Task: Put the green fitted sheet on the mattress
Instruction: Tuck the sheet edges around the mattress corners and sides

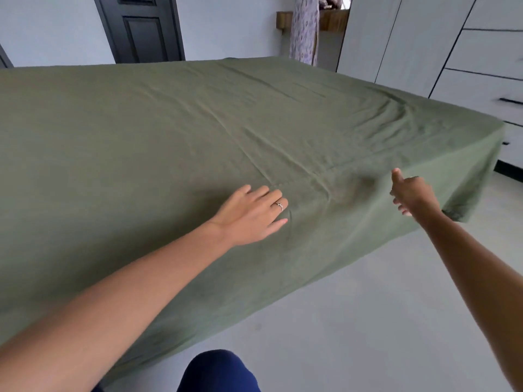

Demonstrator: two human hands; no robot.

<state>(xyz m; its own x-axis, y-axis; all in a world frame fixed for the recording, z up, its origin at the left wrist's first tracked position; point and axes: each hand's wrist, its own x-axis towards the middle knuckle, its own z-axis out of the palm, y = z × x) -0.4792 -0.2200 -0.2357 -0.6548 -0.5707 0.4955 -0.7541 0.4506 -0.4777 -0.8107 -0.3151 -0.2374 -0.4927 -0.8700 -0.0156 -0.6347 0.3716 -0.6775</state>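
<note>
I rest my left hand (252, 215) flat on the green fitted sheet (169, 131); right hand (411, 193) hovers relaxed, gripping nothing; fabric is light, limp, creases readily; take hold at the hanging hem.

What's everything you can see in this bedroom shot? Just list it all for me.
green fitted sheet: one, olive green, spread over the whole bed top and hanging down its near side, creased toward the right corner
door: one, dark, far wall behind the bed
patterned cloth: one, pale with purple print, hanging beyond the bed's far right corner
wooden shelf: one, brown, behind that cloth
wardrobe: one, white with drawers, right side
floor: pale grey, in front of the bed
left hand: flat on the sheet, ring on a finger
right hand: at the sheet's near edge, thumb up, blurred
knee: dark blue cloth, bottom edge
</note>
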